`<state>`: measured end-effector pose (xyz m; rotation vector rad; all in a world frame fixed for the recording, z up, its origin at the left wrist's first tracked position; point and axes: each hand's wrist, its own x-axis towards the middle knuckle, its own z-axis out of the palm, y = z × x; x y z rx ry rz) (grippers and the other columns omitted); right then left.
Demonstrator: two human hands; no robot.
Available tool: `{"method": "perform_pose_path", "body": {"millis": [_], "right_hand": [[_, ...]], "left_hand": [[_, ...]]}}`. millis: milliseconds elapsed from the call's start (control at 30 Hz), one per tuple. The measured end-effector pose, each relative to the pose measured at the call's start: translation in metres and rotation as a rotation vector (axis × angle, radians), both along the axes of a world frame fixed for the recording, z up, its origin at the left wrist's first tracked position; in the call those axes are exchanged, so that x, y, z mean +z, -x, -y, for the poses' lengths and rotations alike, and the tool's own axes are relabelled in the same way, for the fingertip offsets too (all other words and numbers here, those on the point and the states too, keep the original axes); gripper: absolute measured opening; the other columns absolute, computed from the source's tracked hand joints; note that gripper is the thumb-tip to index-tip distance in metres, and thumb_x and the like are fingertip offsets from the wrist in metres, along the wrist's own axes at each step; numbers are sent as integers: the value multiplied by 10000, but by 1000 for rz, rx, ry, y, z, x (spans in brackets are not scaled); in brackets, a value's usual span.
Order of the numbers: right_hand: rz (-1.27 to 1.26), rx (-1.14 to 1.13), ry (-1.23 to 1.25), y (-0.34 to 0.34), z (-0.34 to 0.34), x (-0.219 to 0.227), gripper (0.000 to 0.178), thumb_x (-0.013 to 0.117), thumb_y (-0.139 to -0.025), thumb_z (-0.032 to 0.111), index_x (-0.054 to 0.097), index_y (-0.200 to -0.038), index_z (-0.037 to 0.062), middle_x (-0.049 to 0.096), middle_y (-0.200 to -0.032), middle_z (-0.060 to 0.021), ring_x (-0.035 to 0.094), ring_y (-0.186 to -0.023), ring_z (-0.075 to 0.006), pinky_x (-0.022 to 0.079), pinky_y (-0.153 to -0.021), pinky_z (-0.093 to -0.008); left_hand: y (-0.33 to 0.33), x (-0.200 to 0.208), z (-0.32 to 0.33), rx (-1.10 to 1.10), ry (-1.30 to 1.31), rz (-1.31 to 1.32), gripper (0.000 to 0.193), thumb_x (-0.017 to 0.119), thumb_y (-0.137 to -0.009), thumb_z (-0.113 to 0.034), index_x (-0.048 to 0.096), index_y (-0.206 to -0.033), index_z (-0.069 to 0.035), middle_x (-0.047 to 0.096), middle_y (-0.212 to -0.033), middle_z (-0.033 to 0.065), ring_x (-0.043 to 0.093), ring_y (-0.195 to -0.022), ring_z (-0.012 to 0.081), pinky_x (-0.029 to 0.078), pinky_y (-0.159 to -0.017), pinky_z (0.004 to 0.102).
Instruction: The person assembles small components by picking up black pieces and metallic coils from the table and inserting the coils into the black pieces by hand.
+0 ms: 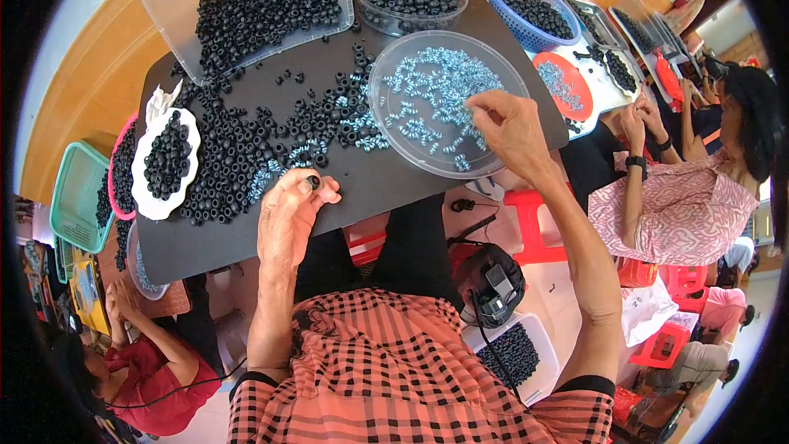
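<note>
My left hand is closed near the table's front edge, with a small black ring-shaped part held at its fingertips. My right hand is over the right side of a round clear plastic dish, thumb and fingers pinched together. Whatever may be in that pinch is too small to make out. Shiny blue coil springs lie scattered in the dish. Loose black ring-shaped parts spread over the dark table left of the dish, with a few springs among them.
A clear bin and a round tub of black parts stand behind. A white scalloped plate is at left, a blue basket at right. Co-workers sit on both sides. A red stool and black bag are below.
</note>
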<state>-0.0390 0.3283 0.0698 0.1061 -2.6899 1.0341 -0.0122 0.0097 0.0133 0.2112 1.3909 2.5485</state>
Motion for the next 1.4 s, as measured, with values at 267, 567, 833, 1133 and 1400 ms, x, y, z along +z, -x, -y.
{"method": "perform_pose_path", "body": {"millis": [267, 567, 833, 1133, 1400], "right_hand": [[-69, 109, 4, 14, 4, -14, 182, 599, -820, 49, 698, -972, 36, 679, -854, -128, 637, -675, -184, 507, -642, -308], [-93, -50, 224, 17, -6, -10, 174, 590, -847, 29, 695, -985, 16, 682, -839, -72, 619, -703, -116, 488, -650, -256], [-117, 86, -50, 17, -6, -15, 149, 591, -779, 11, 695, -886, 16, 673, -831, -163, 641, -673, -279, 500, -644, -349], [-109, 80, -70, 18, -9, -14, 137, 600, -785, 42, 686, -888, 18, 665, -762, -123, 618, -652, -181, 493, -635, -309], [-91, 87, -182, 16, -8, -18, 145, 628, -754, 53, 675, -889, 26, 642, -702, -114, 621, -611, -201, 491, -614, -313]], "left_hand": [[-1, 0, -1, -6, -2, -4, 216, 532, -909, -133, 598, -1031, 33, 651, -835, 139, 602, -965, 270, 465, -915, 400], [0, 1, -1, -11, 14, -10, 205, 515, -921, -127, 606, -1026, 23, 652, -834, 129, 601, -972, 263, 461, -922, 400], [-2, 4, -2, 1, 31, -21, 194, 507, -925, -123, 616, -1000, 18, 650, -830, 122, 604, -964, 253, 465, -912, 394], [-2, 3, -2, 5, 18, -4, 178, 518, -922, -109, 613, -995, 23, 657, -824, 128, 610, -949, 254, 462, -916, 389], [-2, 4, -3, 3, 29, -10, 180, 507, -926, -99, 613, -1000, 27, 658, -831, 128, 609, -955, 245, 459, -922, 387]]}}
